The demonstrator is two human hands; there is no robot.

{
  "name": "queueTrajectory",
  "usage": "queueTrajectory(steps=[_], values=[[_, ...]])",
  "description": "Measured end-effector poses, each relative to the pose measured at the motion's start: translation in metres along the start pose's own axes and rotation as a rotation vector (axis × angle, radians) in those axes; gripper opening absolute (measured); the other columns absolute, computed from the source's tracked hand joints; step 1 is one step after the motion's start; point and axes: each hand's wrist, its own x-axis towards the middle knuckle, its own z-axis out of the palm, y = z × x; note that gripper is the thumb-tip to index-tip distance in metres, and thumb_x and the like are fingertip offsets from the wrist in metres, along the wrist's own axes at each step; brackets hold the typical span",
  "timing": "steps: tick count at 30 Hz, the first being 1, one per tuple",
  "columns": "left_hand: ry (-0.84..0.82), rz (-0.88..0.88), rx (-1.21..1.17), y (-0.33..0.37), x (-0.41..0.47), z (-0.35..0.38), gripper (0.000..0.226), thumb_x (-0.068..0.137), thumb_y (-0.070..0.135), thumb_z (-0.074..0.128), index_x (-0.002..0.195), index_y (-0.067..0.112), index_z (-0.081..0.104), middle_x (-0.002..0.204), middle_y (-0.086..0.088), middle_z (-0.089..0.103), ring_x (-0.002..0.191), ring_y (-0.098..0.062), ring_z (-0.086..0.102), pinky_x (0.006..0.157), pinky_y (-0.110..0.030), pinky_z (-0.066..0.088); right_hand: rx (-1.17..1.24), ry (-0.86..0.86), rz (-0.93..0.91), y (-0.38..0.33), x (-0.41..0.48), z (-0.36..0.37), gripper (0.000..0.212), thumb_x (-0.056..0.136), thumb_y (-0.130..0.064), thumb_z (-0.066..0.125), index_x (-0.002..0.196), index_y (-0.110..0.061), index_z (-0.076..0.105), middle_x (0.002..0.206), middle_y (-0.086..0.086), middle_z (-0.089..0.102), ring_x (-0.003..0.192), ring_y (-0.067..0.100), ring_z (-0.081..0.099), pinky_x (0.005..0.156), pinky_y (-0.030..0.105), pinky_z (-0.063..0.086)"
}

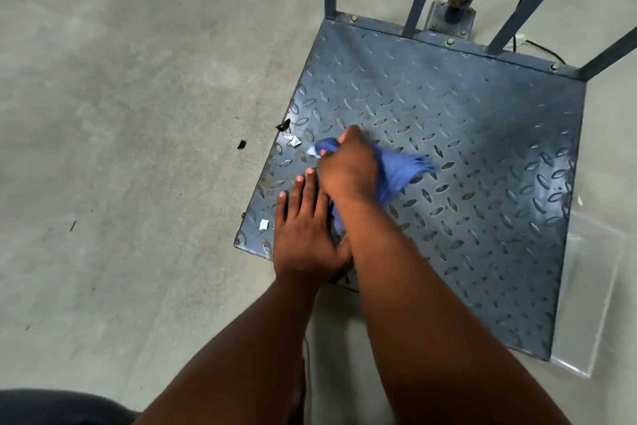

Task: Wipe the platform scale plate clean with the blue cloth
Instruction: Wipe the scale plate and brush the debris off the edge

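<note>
Gripping a bunched blue cloth (396, 171), the right hand (348, 166) is clenched around its gathered middle, knuckles up, pressing the wad onto the platform scale plate (465, 149). The loose fringed end of the cloth fans out to the right of that hand and another fold trails back under the wrist. The left hand (303, 235) grasps nothing; it lies flat and spread on the plate just beside and nearer the person than the right hand, its thumb tucked against the right forearm.

The cloth looks soft, light and limp, so it likely works best held as now, bunched in the fist with pressure from the heel of the hand; taken by a corner it would probably just drag. The plate is stiff painted steel with raised diamond tread, which may snag the fringe and keep dirt in its grooves, so firm, short strokes seem called for.

Just beyond the right hand's fingers lie white paper scraps (294, 141), and another scrap (263, 224) sits left of the left hand. Dark bits (283, 125) rest at the plate's left edge and on the concrete floor (120, 114) further left.
</note>
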Motion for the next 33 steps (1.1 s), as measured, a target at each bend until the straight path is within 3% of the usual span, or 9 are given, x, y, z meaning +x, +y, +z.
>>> queueTrajectory(steps=[4, 8, 11, 13, 19, 22, 25, 30, 33], values=[[-0.044, -0.004, -0.045, 0.006, 0.001, -0.016, 0.097, 0.092, 0.073, 0.031, 0.166, 0.012, 0.033, 0.176, -0.016, 0.022, 0.166, -0.031, 0.01, 0.134, -0.053, 0.008, 0.264, -0.176, 0.004, -0.019, 0.01, 0.001, 0.012, 0.097, -0.006, 0.053, 0.104, -0.014, 0.058, 0.094, 0.003, 0.064, 0.083, 0.021, 0.059, 0.067, 0.027, 0.042], [-0.363, 0.072, 0.079, 0.002, 0.02, -0.062, 0.11, 0.092, 0.083, 0.042, 0.172, 0.018, 0.003, 0.18, -0.01, 0.0, 0.166, -0.03, 0.003, 0.133, -0.049, 0.015, 0.572, 0.074, 0.106, -0.011, 0.006, -0.054, 0.017, 0.103, -0.013, 0.052, 0.09, -0.022, 0.058, 0.08, -0.003, 0.06, 0.069, 0.011, 0.055, 0.061, 0.022, 0.044], [-0.578, 0.237, 0.234, -0.004, 0.054, -0.11, 0.118, 0.085, 0.074, 0.069, 0.171, 0.018, 0.01, 0.176, -0.008, 0.014, 0.159, -0.034, 0.031, 0.122, -0.049, 0.041, 0.632, 0.253, 0.155, 0.011, -0.006, -0.089, 0.02, 0.104, -0.026, 0.057, 0.085, -0.021, 0.058, 0.076, -0.001, 0.059, 0.069, 0.013, 0.054, 0.07, 0.03, 0.045], [-0.677, 0.327, 0.298, -0.004, 0.073, -0.136, 0.126, 0.083, 0.068, 0.078, 0.171, 0.02, 0.003, 0.178, -0.006, 0.013, 0.157, -0.034, 0.036, 0.123, -0.048, 0.04, 0.557, 0.369, 0.165, 0.027, -0.019, -0.105, 0.025, 0.104, -0.034, 0.059, 0.087, -0.016, 0.064, 0.083, 0.007, 0.065, 0.076, 0.02, 0.058, 0.074, 0.034, 0.046], [-0.659, 0.403, 0.213, -0.069, 0.046, -0.14, 0.149, 0.07, 0.077, 0.084, 0.171, 0.017, -0.008, 0.18, -0.008, -0.008, 0.167, -0.028, 0.006, 0.133, -0.041, 0.02, 0.025, 0.539, 0.065, 0.082, -0.087, -0.086, 0.055, 0.108, -0.04, 0.04, 0.098, 0.002, 0.073, 0.102, 0.027, 0.071, 0.101, 0.043, 0.064, 0.089, 0.042, 0.047], [-0.55, 0.383, 0.142, -0.12, 0.02, -0.103, 0.156, 0.059, 0.103, 0.059, 0.17, 0.018, -0.01, 0.179, -0.006, -0.015, 0.167, -0.032, 0.003, 0.131, -0.051, 0.026, -0.14, 0.387, 0.027, 0.117, -0.118, -0.039, 0.055, 0.1, -0.04, 0.04, 0.128, -0.001, 0.067, 0.135, 0.031, 0.059, 0.127, 0.045, 0.054, 0.108, 0.051, 0.044], [-0.463, 0.353, 0.064, -0.14, 0.011, -0.077, 0.15, 0.064, 0.103, 0.054, 0.17, 0.021, -0.014, 0.176, 0.002, -0.026, 0.167, -0.029, -0.002, 0.132, -0.054, 0.023, -0.3, 0.231, -0.038, 0.13, -0.146, -0.006, 0.073, 0.089, -0.04, 0.034, 0.152, -0.005, 0.047, 0.156, 0.028, 0.041, 0.144, 0.05, 0.037, 0.118, 0.057, 0.032], [-0.431, 0.267, -0.166, -0.126, 0.011, -0.064, 0.164, 0.049, 0.108, 0.057, 0.17, 0.023, -0.016, 0.173, 0.008, -0.031, 0.164, -0.021, -0.019, 0.131, -0.045, -0.002, -0.455, 0.323, -0.025, 0.098, -0.123, 0.008, 0.074, 0.092, -0.053, 0.043, 0.151, -0.009, 0.046, 0.163, 0.019, 0.035, 0.154, 0.036, 0.025, 0.126, 0.049, 0.02], [-0.415, 0.24, -0.231, -0.12, 0.013, -0.059, 0.162, 0.049, 0.112, 0.047, 0.169, 0.024, -0.018, 0.174, 0.007, -0.032, 0.162, -0.018, -0.024, 0.13, -0.047, -0.003, -0.446, 0.337, -0.097, 0.081, -0.109, 0.005, 0.071, 0.087, -0.048, 0.063, 0.143, -0.008, 0.046, 0.155, 0.02, 0.039, 0.14, 0.039, 0.037, 0.115, 0.047, 0.03]])
